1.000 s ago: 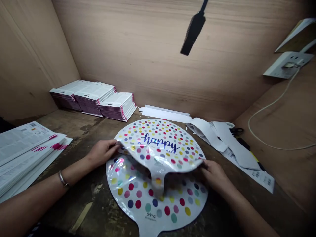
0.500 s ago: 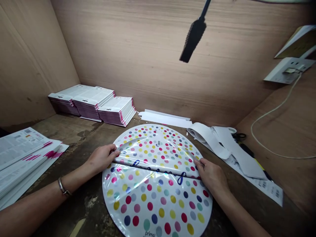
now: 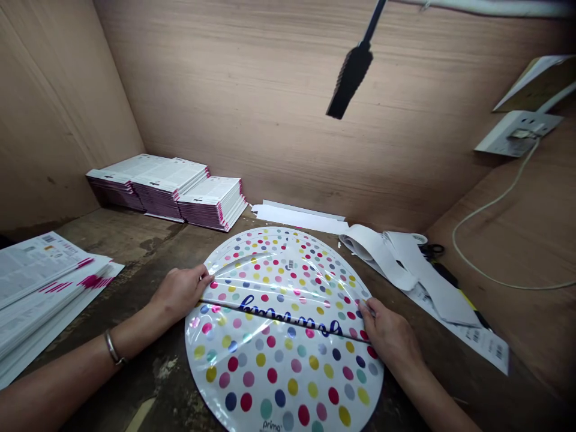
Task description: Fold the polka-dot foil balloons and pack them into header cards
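A round, flat foil balloon (image 3: 288, 372) with coloured polka dots lies in front of me, "prima" printed near its close edge. Its far part is a folded-over layer (image 3: 281, 285) with a crosswise edge, and dark blue lettering shows upside down along that edge. At the left end of the fold, my left hand (image 3: 180, 293) is closed, pinching the foil between thumb and fingers. My right hand (image 3: 390, 330) grips the right end the same way, its fingertips partly hidden. Whether more balloons lie underneath, I cannot tell.
Stacks of printed white cards (image 3: 211, 201) stand against the back wall, and another pile (image 3: 40, 288) lies left. Paper strips (image 3: 299, 217), a curled label roll (image 3: 382, 255), scissors (image 3: 434, 250) and a yellow-black tool (image 3: 468, 306) lie behind and right. A black connector (image 3: 348, 81) hangs overhead.
The fold's edge has come slightly toward me and flattened, with more blue lettering showing. Both hands keep their grip and have moved a little apart. The view has shifted slightly.
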Motion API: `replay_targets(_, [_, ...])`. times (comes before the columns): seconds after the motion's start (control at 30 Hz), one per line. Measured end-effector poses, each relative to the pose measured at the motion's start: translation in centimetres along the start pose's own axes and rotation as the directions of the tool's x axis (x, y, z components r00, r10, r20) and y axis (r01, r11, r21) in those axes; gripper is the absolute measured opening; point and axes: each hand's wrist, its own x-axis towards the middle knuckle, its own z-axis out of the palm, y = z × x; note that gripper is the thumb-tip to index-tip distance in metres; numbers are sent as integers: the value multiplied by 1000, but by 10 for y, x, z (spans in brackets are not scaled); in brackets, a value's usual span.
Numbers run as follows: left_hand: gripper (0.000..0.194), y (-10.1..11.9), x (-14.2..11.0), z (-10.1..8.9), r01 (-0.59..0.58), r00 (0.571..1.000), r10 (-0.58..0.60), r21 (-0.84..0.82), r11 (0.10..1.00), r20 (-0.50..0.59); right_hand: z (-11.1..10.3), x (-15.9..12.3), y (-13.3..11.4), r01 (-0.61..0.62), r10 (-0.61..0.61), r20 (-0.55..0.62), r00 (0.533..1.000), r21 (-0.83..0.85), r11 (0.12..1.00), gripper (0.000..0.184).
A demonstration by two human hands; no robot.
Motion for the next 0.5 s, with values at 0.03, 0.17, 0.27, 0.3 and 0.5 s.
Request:
replay_targets(0.03, [32,1,0,1,-6,1000,7,47,999,-7,0,2,-2,-2,2,1,1000,-9,1000,35])
replay_targets(0.17, [34,5,0,2,-40,999,40,183,982,4,-4,10,-5,-4,4,15,1000,-39,999,36])
replay_targets(0.27, [34,5,2,1,-73,997,67,220,973,33,-6,13,-6,-2,4,30,1000,-57,998,37])
replay_targets(0.3, [34,4,4,-1,-74,997,67,224,972,39,-6,13,-7,-2,4,33,999,-62,998,37])
replay_targets(0.5, [36,8,10,-18,-10,1000,6,262,965,18,-2,6,-15,-9,12,37,999,-89,996,38])
